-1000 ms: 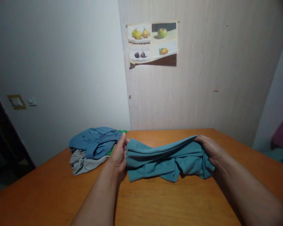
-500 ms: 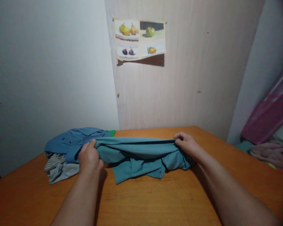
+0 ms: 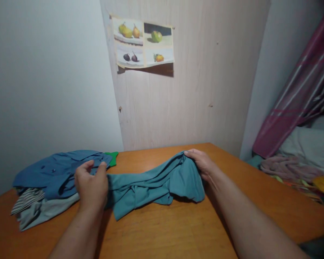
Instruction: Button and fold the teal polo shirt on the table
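A teal cloth garment (image 3: 151, 183) lies bunched across the wooden table (image 3: 162, 233); its kind does not show. My right hand (image 3: 201, 163) pinches its right end between thumb and fingers and lifts that end off the tabletop. At the garment's left end, my left hand (image 3: 91, 183) hovers with thumb and fingers apart, nothing between them. The cloth's left edge passes behind that hand. Just beyond the left hand sits a heap of clothes, topped by a blue buttoned garment (image 3: 51, 171).
Under the blue garment are a striped cloth (image 3: 28, 200) and a grey cloth (image 3: 47, 213); a green piece (image 3: 113, 158) pokes out behind. A fruit picture sheet (image 3: 144, 43) hangs on the back panel. To the right are a pink curtain (image 3: 283, 111) and a mauve cloth (image 3: 280, 167).
My left hand has let go of the teal garment, and its left end has dropped. My right hand still grips the other end. The view has turned a little to the right.
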`<state>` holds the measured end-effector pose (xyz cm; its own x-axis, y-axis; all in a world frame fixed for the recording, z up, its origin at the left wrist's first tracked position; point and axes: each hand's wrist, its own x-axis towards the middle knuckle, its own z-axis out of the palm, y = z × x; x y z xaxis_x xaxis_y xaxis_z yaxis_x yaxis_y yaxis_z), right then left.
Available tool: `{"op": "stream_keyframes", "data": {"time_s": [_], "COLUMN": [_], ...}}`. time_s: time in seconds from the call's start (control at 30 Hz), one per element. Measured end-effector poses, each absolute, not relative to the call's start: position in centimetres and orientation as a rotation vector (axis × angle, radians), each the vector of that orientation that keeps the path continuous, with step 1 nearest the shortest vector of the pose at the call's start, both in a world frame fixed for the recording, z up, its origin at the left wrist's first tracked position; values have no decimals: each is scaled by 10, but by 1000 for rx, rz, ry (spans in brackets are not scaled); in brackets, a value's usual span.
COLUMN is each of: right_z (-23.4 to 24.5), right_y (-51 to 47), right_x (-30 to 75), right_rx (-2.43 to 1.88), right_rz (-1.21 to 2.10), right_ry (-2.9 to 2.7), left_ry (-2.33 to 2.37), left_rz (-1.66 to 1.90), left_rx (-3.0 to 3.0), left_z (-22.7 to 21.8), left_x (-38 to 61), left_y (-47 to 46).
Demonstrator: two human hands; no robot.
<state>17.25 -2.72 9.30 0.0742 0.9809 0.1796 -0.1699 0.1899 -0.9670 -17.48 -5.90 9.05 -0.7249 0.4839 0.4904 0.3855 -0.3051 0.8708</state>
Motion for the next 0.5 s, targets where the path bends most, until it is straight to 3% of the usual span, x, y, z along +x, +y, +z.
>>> {"op": "stream_keyframes", "data": {"time_s": [0.1, 0.27, 0.5], "right_z": [100, 99, 98], "right_y": [-41, -65, -71], "right_x": [159, 131, 121], "right_rx": [-833, -648, -605], "right_rz": [1275, 1566, 1595], "right_ry": [-1182, -1343, -1444], "left_ry": [1872, 1294, 953], "left_rz": [2046, 1559, 1205], "left_rx": [1632, 2123, 1933], "left_z": [84, 73, 73], "left_x": [-147, -102, -86], "left_y": [-69, -91, -102]}}
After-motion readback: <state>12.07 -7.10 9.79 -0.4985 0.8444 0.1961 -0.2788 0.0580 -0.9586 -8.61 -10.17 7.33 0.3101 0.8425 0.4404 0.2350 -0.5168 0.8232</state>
